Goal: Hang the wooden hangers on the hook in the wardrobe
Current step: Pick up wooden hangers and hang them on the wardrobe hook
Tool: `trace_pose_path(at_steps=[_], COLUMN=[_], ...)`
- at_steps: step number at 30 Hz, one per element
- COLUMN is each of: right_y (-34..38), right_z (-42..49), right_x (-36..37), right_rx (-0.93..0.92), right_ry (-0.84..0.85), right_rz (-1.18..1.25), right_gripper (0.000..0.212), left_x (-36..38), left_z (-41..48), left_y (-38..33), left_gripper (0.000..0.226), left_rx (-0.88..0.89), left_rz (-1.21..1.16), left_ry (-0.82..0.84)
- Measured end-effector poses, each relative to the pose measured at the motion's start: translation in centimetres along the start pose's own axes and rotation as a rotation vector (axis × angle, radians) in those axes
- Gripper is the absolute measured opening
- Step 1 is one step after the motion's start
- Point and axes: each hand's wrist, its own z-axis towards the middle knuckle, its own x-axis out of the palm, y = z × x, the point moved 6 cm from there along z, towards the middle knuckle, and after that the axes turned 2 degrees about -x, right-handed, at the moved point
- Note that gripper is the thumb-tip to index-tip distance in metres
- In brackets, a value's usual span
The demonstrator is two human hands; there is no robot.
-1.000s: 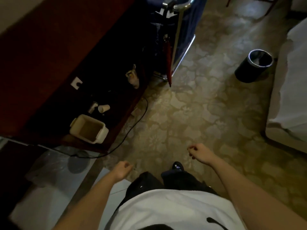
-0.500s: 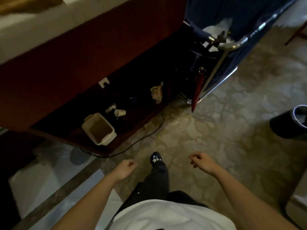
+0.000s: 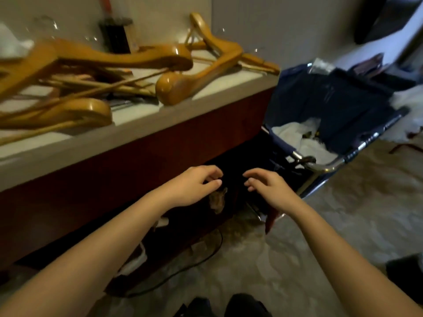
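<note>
Several wooden hangers (image 3: 128, 58) lie in a tangled pile on a pale counter top (image 3: 206, 92) at the upper left. Below and in front of the counter's dark red face, my left hand (image 3: 194, 186) and my right hand (image 3: 267, 188) hover side by side. Both have loosely curled fingers and hold nothing. They are well below the hangers and touch none of them. No wardrobe or hook shows in this view.
A blue laundry cart (image 3: 332, 124) with white linen and a chrome frame stands right of the counter. Under the counter lies a dark shelf with small items and a black cable (image 3: 196, 261). A black bin (image 3: 407, 271) sits at the right edge on patterned floor.
My view has swung up from the floor to the counter, bringing the hangers into sight. Both hands have risen forward and come closer together.
</note>
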Motion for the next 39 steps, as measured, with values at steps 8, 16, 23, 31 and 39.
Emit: trace_pose_path(at_steps=[8,16,23,31,39], right_y=[11.9,17.5,16.4,14.5,13.9], right_z=[8.1,17.8,26.8,31.0,32.4], right_x=[-8.7,-15.1,-17.2,-15.6,-16.3], right_rx=[-0.398,-0.527,-0.450,-0.379,-0.359], right_ry=[-0.067,0.015,0.103,0.241,0.336], right_rz=[-0.143,-0.248,-0.445,-0.547,-0.330], right_gripper=[0.022,0.027,0.039,0.058,0.051], left_x=[-12.5,-21.7,-24.7,-21.5,-19.6], left_z=[1.9,7.4,15.8,22.0,22.6], left_y=[-8.9,-10.4,-8.0,-5.9,-6.2], left_gripper=[0.034,0.039,0.057,0.071,0.054], left_rx=[0.181,0.026,-0.278,-0.367,-0.248], left_rz=[0.222,0.402,0.496,0.401,0.291], left_ry=[-0.285,-0.492,-0.422,-0.325,-0.444])
